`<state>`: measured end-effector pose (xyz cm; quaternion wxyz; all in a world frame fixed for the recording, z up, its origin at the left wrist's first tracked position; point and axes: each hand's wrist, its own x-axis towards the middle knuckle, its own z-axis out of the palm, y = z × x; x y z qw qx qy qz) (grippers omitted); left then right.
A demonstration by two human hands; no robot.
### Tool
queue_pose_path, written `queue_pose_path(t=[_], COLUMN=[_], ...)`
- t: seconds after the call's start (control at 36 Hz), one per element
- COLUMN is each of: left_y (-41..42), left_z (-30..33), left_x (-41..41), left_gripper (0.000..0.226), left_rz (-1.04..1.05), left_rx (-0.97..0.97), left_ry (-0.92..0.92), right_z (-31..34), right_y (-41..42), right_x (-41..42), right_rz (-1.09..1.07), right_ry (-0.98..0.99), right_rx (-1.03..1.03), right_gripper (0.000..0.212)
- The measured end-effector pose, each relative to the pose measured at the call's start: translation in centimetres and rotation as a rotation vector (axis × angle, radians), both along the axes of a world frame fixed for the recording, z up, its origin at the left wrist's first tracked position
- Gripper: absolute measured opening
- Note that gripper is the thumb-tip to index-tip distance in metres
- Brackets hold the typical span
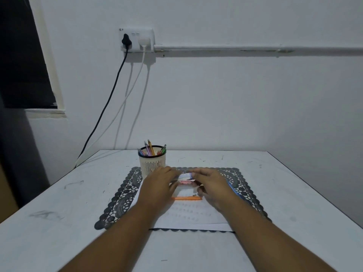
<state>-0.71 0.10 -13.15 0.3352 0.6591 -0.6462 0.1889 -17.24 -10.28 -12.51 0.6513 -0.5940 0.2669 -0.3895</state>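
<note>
Pink pack (185, 182), blurred, between my left hand (157, 185) and right hand (214, 187), ends hidden, whether either grasps it I cannot tell

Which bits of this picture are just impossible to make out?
In the head view:
- Small pink-and-white packet between the left hand and right hand: blurred, label unreadable, grip unclear.
- Faint marks on the white paper sheet: too small to read.
- Blue stick-like object: mostly hidden under the right hand.
- Pens in the cream slotted cup: lower parts hidden by its wall.
</note>
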Motion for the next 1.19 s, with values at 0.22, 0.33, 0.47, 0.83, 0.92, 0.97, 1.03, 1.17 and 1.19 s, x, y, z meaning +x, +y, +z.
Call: queue_pose_path(t=[0.22, 0.33, 0.47, 0.83, 0.92, 0.97, 1.03, 1.17, 1.19], left_y=[0.4, 0.2, -0.2, -0.2, -0.2, -0.2, -0.2, -0.1, -0.2], left_z=[0.5, 0.6, 0.3, 0.3, 0.4, 0.4, 0.4, 0.4, 0.3], left_x=[-0.1, 0.1, 0.6, 0.7, 0.7, 0.6, 0.7, 0.7, 0.7], left_gripper=[0.026, 0.026, 0.027, 0.024, 0.026, 0.026, 0.027, 0.029, 0.029], left_rz=[-0.032, -0.054, -0.080, -0.113, -0.097, -0.087, -0.074, -0.046, -0.048], left_rx=[-0.044, -0.078, -0.086, -0.103, -0.113, -0.118, -0.121, -0.122, -0.121], left_ry=[-0.002, -0.021, -0.051, -0.090, -0.088, -0.084, -0.079, -0.080, -0.081], right_z=[0.3, 0.5, 0.7, 0.8, 0.9, 1.0, 1.2, 1.3, 1.3], right_y=[0.0, 0.2, 0.7, 1.2, 1.2, 1.2, 1.4, 1.7, 1.7], right_x=[-0.8, -0.8, -0.9, -0.8, -0.8, -0.9, -1.2, -1.7, -1.6], right_rz=[0.080, 0.088, 0.077, 0.041, 0.033, 0.036, 0.048, 0.018, 0.009], right_ry=[-0.074, -0.107, -0.109, -0.084, -0.060, -0.022, 0.013, 0.016, 0.019], right_rx=[0.178, 0.257, 0.331, 0.381, 0.344, 0.300, 0.243, 0.174, 0.174], right_gripper=[0.008, 0.004, 0.003, 0.012, 0.016, 0.016, 0.013, 0.019, 0.016])
